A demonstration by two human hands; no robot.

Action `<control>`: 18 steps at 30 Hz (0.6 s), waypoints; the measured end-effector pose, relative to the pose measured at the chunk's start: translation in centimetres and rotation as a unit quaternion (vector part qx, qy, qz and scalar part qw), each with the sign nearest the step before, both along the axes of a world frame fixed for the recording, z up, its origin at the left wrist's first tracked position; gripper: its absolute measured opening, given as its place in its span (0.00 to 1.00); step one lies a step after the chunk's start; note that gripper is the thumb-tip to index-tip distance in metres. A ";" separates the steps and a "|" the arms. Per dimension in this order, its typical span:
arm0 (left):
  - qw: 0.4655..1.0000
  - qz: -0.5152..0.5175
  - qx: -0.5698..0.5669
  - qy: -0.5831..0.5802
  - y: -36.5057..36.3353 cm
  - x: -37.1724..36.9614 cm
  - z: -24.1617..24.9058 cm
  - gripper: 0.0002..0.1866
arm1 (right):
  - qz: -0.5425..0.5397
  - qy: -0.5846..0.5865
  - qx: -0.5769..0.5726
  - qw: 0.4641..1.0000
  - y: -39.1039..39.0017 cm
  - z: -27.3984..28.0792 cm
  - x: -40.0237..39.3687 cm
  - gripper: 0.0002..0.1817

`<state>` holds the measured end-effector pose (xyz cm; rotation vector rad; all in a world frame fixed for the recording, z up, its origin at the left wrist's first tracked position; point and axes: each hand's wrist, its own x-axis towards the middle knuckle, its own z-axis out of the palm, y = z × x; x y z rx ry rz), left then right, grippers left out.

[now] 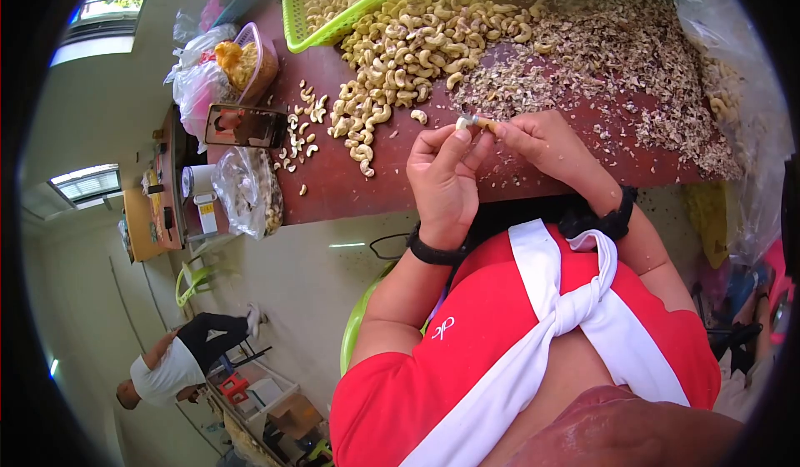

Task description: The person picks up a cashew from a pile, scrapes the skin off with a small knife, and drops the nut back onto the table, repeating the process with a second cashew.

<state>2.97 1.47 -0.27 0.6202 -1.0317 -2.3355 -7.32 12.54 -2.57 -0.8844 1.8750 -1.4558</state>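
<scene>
- far left of the fingers, a phone (246, 125) is propped on its side at the table edge, well out of the way of both hands
- between that and the left fingers there's a loose scatter of paler nuts (302, 129), i'd guess the ones already cleaned up
- closer in, beyond the left fingertips, the big nut heap (408, 59) spreads back to a green basket (321, 38), plenty left to get through by the look of it
- left hand (444, 171): thumb and forefinger are pinching one pale nut (462, 124), held up just over the table's near side. can't tell how much skin is on it, too small
- the small knife (485, 123) comes in from the right, blade tip right up at that nut. can't swear it's touching
- right hand (550, 142) has its fingers wrapped round the wooden handle, pretty snug
- so step in hand, imo: scraping or peeling that single nut. next move calls for a steady left pinch, a little turn of the nut, and light short strokes that keep the edge off the thumb
- past the right fingers, skin flakes (575, 59) cover the table, with a clear plastic bag (754, 125) at the far right
</scene>
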 end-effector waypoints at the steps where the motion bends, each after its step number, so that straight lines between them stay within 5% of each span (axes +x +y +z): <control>1: 1.000 -0.001 0.001 0.001 0.0 -0.1 0.0 0.03 | -0.004 0.006 -0.004 1.000 0.0 0.0 -0.1 0.24; 18: 1.000 -0.003 0.016 0.018 -0.3 -0.1 -0.1 0.06 | 0.028 -0.067 -0.001 0.997 0.3 0.3 -0.2 0.23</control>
